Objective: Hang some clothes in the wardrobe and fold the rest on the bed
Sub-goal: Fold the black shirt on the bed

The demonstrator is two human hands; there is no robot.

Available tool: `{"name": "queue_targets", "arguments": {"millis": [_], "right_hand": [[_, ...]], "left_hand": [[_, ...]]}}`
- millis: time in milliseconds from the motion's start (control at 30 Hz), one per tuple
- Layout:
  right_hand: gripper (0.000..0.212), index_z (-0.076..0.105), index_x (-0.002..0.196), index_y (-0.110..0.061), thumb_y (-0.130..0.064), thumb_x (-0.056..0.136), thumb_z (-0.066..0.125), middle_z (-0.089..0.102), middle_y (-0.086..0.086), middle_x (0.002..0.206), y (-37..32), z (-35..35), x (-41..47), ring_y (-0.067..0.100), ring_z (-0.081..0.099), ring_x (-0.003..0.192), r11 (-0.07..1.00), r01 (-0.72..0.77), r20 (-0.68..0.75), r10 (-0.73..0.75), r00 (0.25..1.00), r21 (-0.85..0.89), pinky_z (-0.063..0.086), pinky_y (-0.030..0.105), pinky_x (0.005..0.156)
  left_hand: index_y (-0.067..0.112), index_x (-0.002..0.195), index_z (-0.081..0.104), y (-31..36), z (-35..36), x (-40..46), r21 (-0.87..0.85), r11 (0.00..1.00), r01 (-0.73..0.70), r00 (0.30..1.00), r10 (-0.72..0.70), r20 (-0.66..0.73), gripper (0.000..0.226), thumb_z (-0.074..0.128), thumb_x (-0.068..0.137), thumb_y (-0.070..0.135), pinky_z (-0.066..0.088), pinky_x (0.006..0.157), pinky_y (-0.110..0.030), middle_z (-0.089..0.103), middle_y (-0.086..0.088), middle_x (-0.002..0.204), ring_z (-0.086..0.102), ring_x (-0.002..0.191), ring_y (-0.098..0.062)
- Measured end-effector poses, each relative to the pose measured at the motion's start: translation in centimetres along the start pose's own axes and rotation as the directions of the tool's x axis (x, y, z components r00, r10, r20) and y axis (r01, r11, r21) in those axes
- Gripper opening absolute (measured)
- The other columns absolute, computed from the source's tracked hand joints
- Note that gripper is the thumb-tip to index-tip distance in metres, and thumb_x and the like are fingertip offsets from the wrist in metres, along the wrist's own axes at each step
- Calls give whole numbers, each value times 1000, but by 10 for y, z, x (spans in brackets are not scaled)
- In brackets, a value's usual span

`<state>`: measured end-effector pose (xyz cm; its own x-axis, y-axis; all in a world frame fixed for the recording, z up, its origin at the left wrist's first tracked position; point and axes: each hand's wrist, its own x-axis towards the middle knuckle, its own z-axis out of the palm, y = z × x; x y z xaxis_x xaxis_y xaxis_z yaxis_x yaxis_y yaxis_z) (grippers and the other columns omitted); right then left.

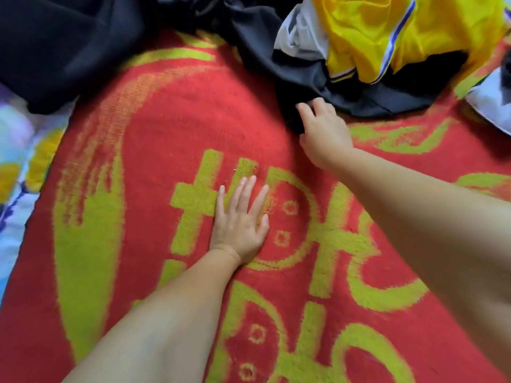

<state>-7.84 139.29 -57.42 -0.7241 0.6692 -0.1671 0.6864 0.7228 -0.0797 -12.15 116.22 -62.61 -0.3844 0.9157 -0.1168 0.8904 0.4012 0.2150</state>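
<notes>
A red blanket with yellow-green characters (171, 139) covers the bed. My left hand (239, 225) lies flat on it near the middle, fingers straight and spread. My right hand (322, 131) reaches forward to the near edge of a black garment (309, 76) in the pile at the far right, its fingers curling onto the cloth. A yellow jersey with blue and white trim (370, 31) lies on top of that pile, beside a white piece of clothing (301, 37). Another dark garment (60, 51) lies spread at the far left.
A floral sheet in blue, white and yellow (16, 161) shows at the left edge, beside the blanket. A white cloth (495, 103) pokes in at the right edge. The wardrobe is out of view.
</notes>
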Motion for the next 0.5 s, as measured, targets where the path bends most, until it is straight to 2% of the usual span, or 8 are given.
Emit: {"name": "queue_targets", "arguments": {"millis": [100, 200, 300, 500], "right_hand": [[33, 51, 122, -12, -3, 91, 40, 52, 14, 122, -5, -3, 14, 35, 47, 114, 999, -36, -39, 36, 999, 11, 34, 40, 78], [27, 61, 109, -12, -10, 92, 40, 64, 15, 112, -14, -5, 9, 36, 59, 106, 999, -37, 7, 37, 999, 3, 36, 36, 77], [26, 66, 104, -10, -18, 92, 44, 64, 19, 109, -23, 4, -14, 39, 60, 101, 988, -99, 125, 84, 989, 122, 34, 32, 70], [28, 67, 100, -13, -20, 89, 43, 66, 17, 107, -42, 12, -82, 38, 61, 98, 982, -66, 354, -1, 935, 178, 37, 31, 70]], "left_hand": [[18, 142, 44, -1, -1, 2, 34, 999, -8, 1000, 8, 4, 60, 32, 88, 39, 21, 112, -60, 37, -11, 151, 36, 139, -27], [17, 142, 45, 0, -3, 2, 46, 999, -10, 1000, 9, 8, 60, 31, 87, 39, 22, 111, -60, 38, -11, 150, 37, 138, -28], [18, 143, 43, 0, -2, 2, 42, 999, 6, 1000, -6, 9, 61, 29, 88, 40, 19, 113, -59, 35, -11, 152, 34, 140, -27], [19, 145, 40, -2, 3, 2, 26, 1000, 8, 1000, -8, 12, 62, 25, 89, 41, 11, 116, -56, 31, -9, 155, 29, 143, -25]]}}
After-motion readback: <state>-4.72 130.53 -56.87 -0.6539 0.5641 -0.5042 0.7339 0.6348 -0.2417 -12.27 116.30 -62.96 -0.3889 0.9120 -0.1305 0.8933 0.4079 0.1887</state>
